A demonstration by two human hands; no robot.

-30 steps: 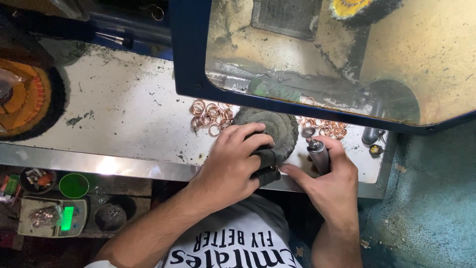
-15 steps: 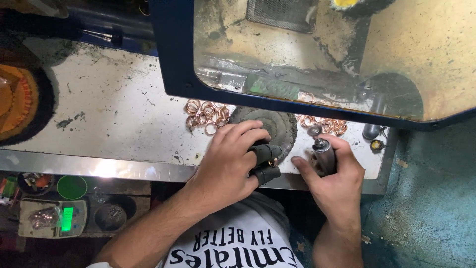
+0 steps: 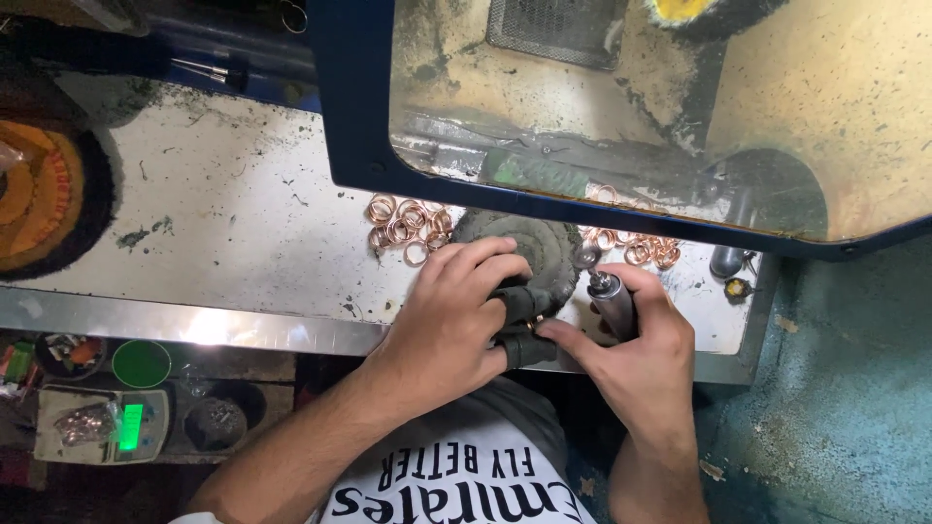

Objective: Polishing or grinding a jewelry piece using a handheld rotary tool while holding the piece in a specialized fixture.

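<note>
Left hand (image 3: 456, 315) was curled over a small piece at the front of the bench, fingers bent down, two fingertips in dark finger covers (image 3: 522, 325). The piece itself was hidden under those fingers, so its kind could not be told. It sat just in front of the dark round buffing pad (image 3: 534, 247), near the bench edge.

Right hand (image 3: 641, 364) was clenched around a grey metal rotary handpiece (image 3: 612, 301), tip pointing up toward the left fingers and the pad. The tool's tip was too small and dark to make out, and whether it touched the hidden piece could not be told.

Copper-coloured rings (image 3: 403, 223) lay in a loose heap on the stained white bench top (image 3: 223, 233), just left of the pad. A second bunch of rings (image 3: 636, 247) lay right of it, partly covered by the blue-framed dust shield (image 3: 354, 116). Things behind the shield's dirty pane were blurred.

A large orange and black wheel (image 3: 44, 199) was cut off at the left edge. Below the bench, a small scale with a green display (image 3: 107, 425) and a green round lid (image 3: 141, 364) sat in shadow.
</note>
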